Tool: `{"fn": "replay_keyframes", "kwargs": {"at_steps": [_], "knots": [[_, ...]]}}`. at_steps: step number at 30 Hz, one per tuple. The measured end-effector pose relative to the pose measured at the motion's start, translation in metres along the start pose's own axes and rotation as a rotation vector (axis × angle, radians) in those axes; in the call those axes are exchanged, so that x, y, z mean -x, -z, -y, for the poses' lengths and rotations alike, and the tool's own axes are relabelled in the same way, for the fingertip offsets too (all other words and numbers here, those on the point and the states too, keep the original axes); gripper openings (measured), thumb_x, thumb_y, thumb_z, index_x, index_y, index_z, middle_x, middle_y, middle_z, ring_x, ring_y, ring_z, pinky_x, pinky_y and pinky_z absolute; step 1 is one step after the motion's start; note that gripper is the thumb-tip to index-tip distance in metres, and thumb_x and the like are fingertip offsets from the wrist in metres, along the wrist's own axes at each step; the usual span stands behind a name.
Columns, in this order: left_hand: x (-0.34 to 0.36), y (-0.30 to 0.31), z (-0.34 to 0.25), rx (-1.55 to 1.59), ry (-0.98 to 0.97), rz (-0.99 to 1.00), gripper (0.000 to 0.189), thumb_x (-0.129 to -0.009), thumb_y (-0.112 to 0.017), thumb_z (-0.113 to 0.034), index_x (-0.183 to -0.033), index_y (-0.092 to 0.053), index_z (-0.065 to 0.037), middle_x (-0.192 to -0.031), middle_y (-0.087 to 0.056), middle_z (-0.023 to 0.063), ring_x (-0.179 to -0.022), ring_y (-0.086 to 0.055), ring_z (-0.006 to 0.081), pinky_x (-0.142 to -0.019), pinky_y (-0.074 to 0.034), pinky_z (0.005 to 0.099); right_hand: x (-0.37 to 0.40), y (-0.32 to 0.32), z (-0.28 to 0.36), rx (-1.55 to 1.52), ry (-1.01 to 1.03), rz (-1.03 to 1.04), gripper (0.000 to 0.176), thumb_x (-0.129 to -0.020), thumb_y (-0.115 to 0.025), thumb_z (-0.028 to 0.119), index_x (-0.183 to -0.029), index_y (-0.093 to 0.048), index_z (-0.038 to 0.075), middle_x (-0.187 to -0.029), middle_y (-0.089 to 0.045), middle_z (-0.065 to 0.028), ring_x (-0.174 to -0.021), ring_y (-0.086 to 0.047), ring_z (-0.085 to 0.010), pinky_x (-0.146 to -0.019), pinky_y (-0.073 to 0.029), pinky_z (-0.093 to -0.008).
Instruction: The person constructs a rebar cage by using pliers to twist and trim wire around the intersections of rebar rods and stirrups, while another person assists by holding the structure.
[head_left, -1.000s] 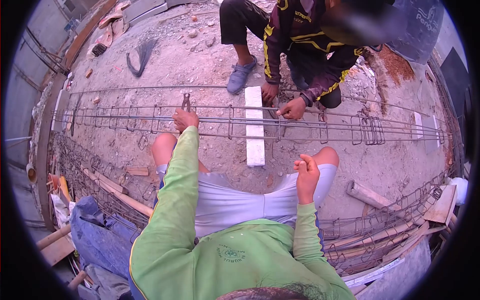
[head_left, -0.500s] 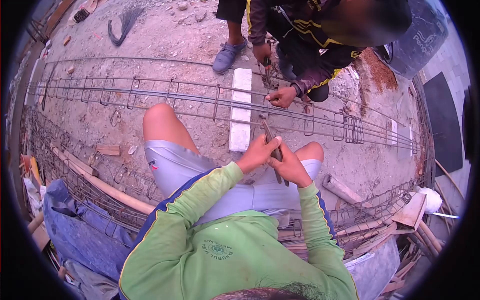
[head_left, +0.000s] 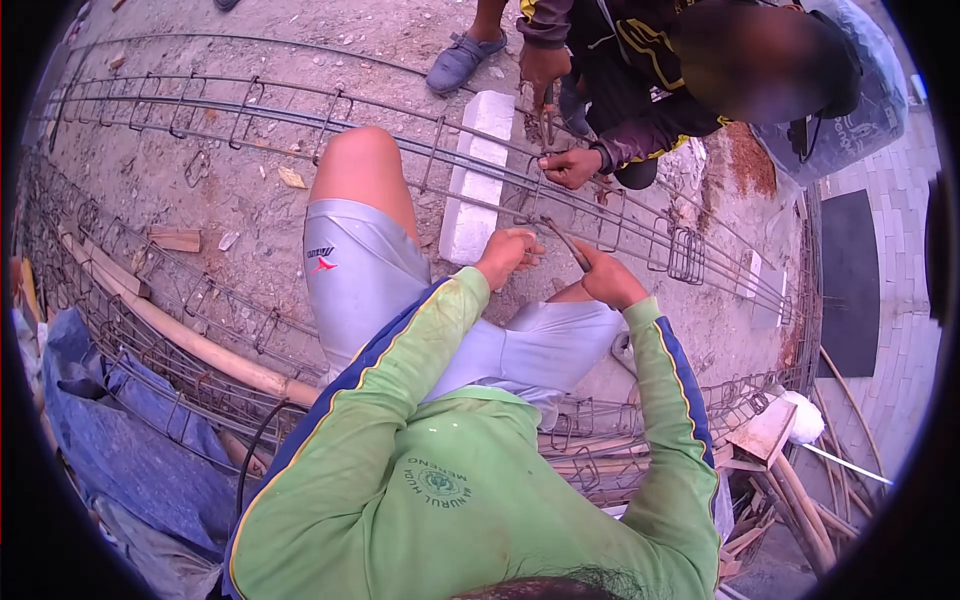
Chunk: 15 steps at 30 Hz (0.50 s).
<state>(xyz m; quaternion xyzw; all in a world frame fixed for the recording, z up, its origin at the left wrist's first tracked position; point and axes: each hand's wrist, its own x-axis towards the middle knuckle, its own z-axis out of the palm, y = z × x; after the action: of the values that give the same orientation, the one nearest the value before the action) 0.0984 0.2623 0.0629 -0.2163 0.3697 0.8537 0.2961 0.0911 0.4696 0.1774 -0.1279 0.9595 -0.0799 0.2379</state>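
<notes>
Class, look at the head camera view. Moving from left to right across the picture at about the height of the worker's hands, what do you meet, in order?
blue tarp → bare knee → left hand → pliers → right hand → bunched steel loops → dark mat

Dark pincers [head_left: 563, 243] tilted against rebar cage [head_left: 686, 255]
</notes>
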Motion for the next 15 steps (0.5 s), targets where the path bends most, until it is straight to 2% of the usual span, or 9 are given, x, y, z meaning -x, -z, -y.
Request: {"fn": "replay_keyframes", "kwargs": {"at_steps": [1,3,4,6,7,10,14,15], "knots": [[0.002,-0.003,-0.001,0.008,-0.002,0.002,0.027,-0.086,-0.065,-0.012,-0.11,-0.063,0.001,-0.088,-0.069,0.0107,-0.069,-0.064,0.0189,-0.063,-0.052,0.0349,-0.002,0.018,0.019,0.008,0.001,0.003,0.063,-0.08,-0.05,0.009,-0.142,-0.046,0.015,-0.106,-0.068,-0.0242,-0.088,-0.068,-0.0343,-0.076,-0.054,-0.0404],[0.008,-0.007,-0.002,-0.069,-0.025,-0.032,0.024,-0.086,-0.061,-0.005,-0.109,-0.064,0.0,-0.089,-0.068,0.0097,-0.067,-0.063,0.0157,-0.055,-0.05,0.0279,-0.002,0.055,0.058,-0.25,-0.281,0.393,0.074,-0.074,-0.048,0.003,-0.146,-0.042,0.019,-0.103,-0.067,-0.0211,-0.086,-0.068,-0.0273,-0.074,-0.055,-0.0365],[0.006,-0.006,0.0,-0.064,-0.019,-0.034,0.024,-0.086,-0.061,-0.005,-0.109,-0.064,0.0,-0.089,-0.068,0.0097,-0.067,-0.063,0.0157,-0.055,-0.05,0.0279,-0.003,0.064,0.066,-0.249,-0.284,0.4,0.074,-0.074,-0.048,0.003,-0.146,-0.042,0.019,-0.103,-0.067,-0.0211,-0.086,-0.068,-0.0273,-0.074,-0.055,-0.0365],[0.003,-0.004,-0.001,-0.103,-0.055,-0.06,0.023,-0.085,-0.057,-0.002,-0.108,-0.063,0.0,-0.084,-0.067,0.0106,-0.061,-0.061,0.0147,-0.049,-0.046,0.0228,-0.005,0.074,0.076,-0.299,-0.344,0.487,0.077,-0.076,-0.056,-0.002,-0.148,-0.04,0.018,-0.087,-0.06,-0.0075,-0.072,-0.063,-0.0164,-0.066,-0.055,-0.032],[0.004,-0.003,-0.002,-0.098,-0.052,-0.061,0.023,-0.085,-0.057,-0.002,-0.108,-0.063,0.0,-0.084,-0.067,0.0106,-0.061,-0.061,0.0147,-0.049,-0.046,0.0228,-0.008,0.072,0.068,-0.41,-0.384,0.501,0.076,-0.079,-0.058,-0.001,-0.15,-0.038,0.021,-0.093,-0.061,-0.0079,-0.073,-0.063,-0.0156,-0.068,-0.056,-0.0305],[0.005,-0.002,-0.004,-0.131,-0.005,-0.049,0.023,-0.085,-0.055,-0.002,-0.106,-0.063,-0.002,-0.082,-0.068,0.0094,-0.056,-0.059,0.014,-0.051,-0.047,0.0254,-0.013,0.078,0.065,-0.506,-0.455,0.574,0.075,-0.082,-0.059,0.002,-0.15,-0.037,0.023,-0.095,-0.061,-0.0063,-0.075,-0.063,-0.0135,-0.069,-0.056,-0.0302],[0.005,0.003,-0.006,-0.052,0.034,-0.027,0.022,-0.086,-0.057,-0.006,-0.107,-0.064,-0.006,-0.083,-0.069,0.0084,-0.053,-0.059,0.0137,-0.051,-0.047,0.0286,-0.017,0.076,0.047,-0.571,-0.443,0.625,0.074,-0.083,-0.06,0.003,-0.15,-0.036,0.023,-0.095,-0.061,-0.0061,-0.079,-0.063,-0.0136,-0.07,-0.057,-0.031],[0.005,0.003,-0.006,-0.039,0.043,-0.014,0.022,-0.087,-0.057,-0.007,-0.108,-0.064,-0.007,-0.085,-0.07,0.0086,-0.054,-0.059,0.0137,-0.052,-0.047,0.0294,-0.021,0.073,0.038,-0.517,-0.369,0.659,0.074,-0.083,-0.06,0.004,-0.151,-0.036,0.024,-0.096,-0.061,-0.0054,-0.082,-0.064,-0.0141,-0.071,-0.057,-0.0316]]}}
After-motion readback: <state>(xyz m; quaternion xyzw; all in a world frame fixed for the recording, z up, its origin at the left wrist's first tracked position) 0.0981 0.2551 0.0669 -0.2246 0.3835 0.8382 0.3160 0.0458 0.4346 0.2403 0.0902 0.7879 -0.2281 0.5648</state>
